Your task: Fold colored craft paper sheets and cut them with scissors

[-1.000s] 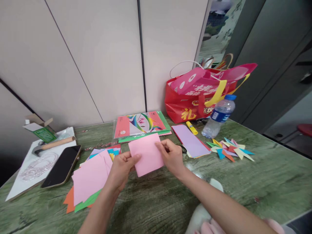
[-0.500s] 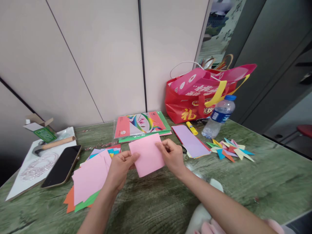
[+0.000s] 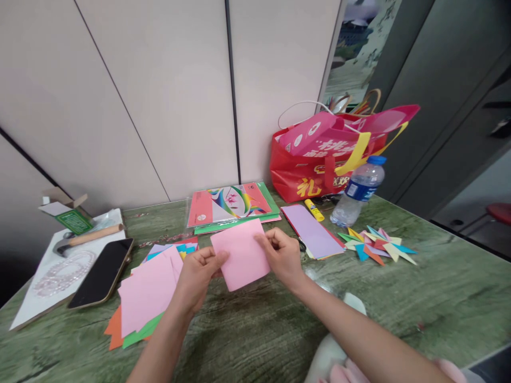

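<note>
A square sheet of pink paper (image 3: 242, 256) is held up above the table, tilted a little. My left hand (image 3: 202, 274) pinches its left edge, thumb in front and fingers behind. My right hand (image 3: 282, 255) grips the upper right edge the same way. Left of my left hand lies a loose pile of coloured paper, with pink sheets (image 3: 147, 290) on top and green and orange below. To the right of my right hand is a stack of lilac paper strips (image 3: 313, 231). Farther right sits a heap of folded colourful paper pieces (image 3: 379, 244).
A packaged paper pad (image 3: 231, 203) lies by the wall. A red bag (image 3: 311, 170), water bottle (image 3: 359, 191) and yellow glue stick (image 3: 314, 210) stand or lie at the back right. A phone (image 3: 101, 271), hammer (image 3: 91, 235) and small green box (image 3: 72, 215) are at left.
</note>
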Tool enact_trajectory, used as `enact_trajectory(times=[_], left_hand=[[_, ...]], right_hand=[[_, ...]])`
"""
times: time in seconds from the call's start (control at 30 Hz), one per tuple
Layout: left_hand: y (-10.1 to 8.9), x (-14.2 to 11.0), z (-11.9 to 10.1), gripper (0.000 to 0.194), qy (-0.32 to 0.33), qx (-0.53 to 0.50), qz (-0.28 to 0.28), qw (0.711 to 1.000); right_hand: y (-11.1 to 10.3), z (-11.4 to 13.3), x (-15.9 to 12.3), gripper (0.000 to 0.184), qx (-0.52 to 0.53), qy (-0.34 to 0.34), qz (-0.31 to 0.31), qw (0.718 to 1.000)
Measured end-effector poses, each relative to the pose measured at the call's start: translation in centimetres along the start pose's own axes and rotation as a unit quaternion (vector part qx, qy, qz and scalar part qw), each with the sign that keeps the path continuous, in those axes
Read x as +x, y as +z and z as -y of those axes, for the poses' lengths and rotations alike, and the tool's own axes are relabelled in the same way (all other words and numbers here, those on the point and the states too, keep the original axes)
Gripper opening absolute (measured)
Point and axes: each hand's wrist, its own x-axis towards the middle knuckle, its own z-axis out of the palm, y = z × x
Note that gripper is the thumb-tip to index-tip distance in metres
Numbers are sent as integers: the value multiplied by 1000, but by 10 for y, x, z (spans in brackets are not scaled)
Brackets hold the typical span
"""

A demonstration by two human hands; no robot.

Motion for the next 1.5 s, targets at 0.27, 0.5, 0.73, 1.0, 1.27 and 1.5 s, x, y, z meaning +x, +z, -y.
enact_trajectory(times=[0.27, 0.5, 0.73, 1.0, 1.27, 1.5], left_hand=[[0, -1, 0, 22, 21, -3, -40, 999], [-1, -1, -3, 23, 32, -27, -22, 999], [-2, -3, -6, 23, 37, 0, -16, 999], [-4, -2, -4, 27, 58, -12, -32, 998], [-3, -1, -5, 22, 80, -43, -45, 995], [5, -5, -4, 37, 11, 8, 7, 1000]], right_hand=[[-1, 1, 0, 26, -16, -33, -4, 999], [-2, 1, 0, 24, -35, -62, -9, 997], [-3, 2, 0, 25, -41, -59, -12, 997], [-2, 3, -1, 24, -53, -85, 8, 995], [-1, 7, -2, 25, -52, -81, 14, 995], [-3, 2, 1, 26, -43, -45, -24, 998]])
